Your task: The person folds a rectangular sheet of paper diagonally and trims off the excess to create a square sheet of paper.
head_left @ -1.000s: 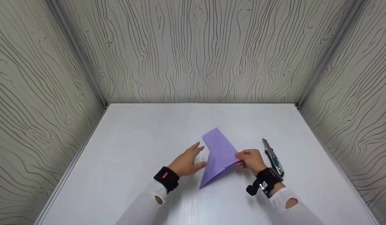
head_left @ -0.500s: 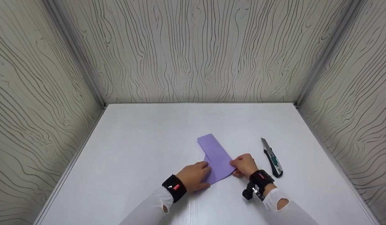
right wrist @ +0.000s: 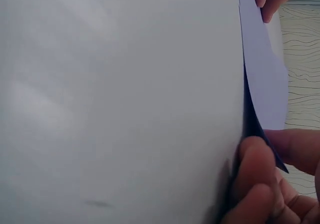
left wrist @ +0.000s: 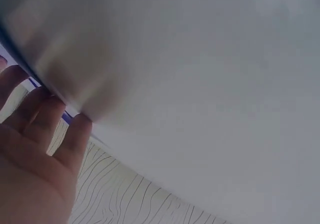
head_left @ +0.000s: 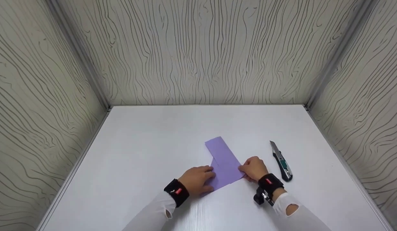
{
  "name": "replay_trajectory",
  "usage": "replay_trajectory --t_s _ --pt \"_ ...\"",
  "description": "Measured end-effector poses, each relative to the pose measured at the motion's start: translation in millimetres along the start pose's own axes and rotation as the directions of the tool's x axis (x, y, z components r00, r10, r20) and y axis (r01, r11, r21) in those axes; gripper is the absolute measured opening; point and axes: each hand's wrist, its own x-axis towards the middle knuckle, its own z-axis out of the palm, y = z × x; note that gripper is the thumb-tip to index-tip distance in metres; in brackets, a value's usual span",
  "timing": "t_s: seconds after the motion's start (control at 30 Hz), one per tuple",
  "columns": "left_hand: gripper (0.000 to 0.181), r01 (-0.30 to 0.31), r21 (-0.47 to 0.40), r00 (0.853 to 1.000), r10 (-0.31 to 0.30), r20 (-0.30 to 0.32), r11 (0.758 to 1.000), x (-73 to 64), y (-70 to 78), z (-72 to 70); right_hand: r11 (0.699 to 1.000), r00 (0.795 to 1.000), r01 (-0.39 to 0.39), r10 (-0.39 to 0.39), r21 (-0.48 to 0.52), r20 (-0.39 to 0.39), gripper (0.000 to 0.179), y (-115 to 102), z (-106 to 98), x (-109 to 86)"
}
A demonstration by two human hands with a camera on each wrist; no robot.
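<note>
A folded sheet of purple paper (head_left: 226, 165) lies on the white table, a narrow strip of it pointing away to the back left. At its right corner my right hand (head_left: 254, 168) pinches the edge between thumb and fingers; in the right wrist view the paper (right wrist: 265, 79) lifts slightly there, with fingers (right wrist: 257, 164) underneath. My left hand (head_left: 198, 180) rests with spread, relaxed fingers on the paper's left corner, covering part of it. In the left wrist view the fingertips (left wrist: 80, 124) touch the tabletop by the paper's edge.
A utility knife (head_left: 281, 162) with green and black handle lies right of my right hand, blade pointing to the back. The white table (head_left: 147, 134) is bounded by wood-grain panels (head_left: 198, 57) at the back and both sides.
My left hand has come down from beside the paper onto its left corner. The paper has been lowered flatter and nearer to me, my right hand still pinching its right corner.
</note>
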Motion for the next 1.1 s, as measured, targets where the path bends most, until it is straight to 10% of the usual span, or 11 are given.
replay_trajectory --t_s 0.27,0.43,0.57,0.83,1.1 --pt "0.052 0.038 -0.036 0.999 -0.037 0.040 0.999 3.1 0.5 0.3 0.957 0.961 0.169 -0.213 -0.237 -0.175 0.022 -7.7 -29.1 0.0" --pt "0.052 0.037 -0.041 0.998 -0.034 0.051 0.999 2.6 1.5 -1.9 0.898 0.914 0.167 -0.296 -0.408 -0.277 0.059 5.5 -50.9 2.1" --pt "0.052 0.045 -0.042 0.998 -0.043 0.054 0.998 1.4 3.9 -5.8 0.884 0.935 0.077 -0.225 -0.461 -0.275 0.077 27.5 -66.6 6.1" --pt "0.050 0.017 -0.006 0.998 -0.017 0.053 1.000 3.9 0.7 -1.5 0.872 0.975 -0.101 -0.010 -0.479 -0.223 0.056 61.2 -82.0 4.7" --pt "0.052 0.009 0.015 0.999 -0.010 0.047 1.000 8.7 -2.4 6.2 0.864 0.974 -0.044 -0.074 -0.502 -0.213 0.040 70.4 -81.5 8.2"
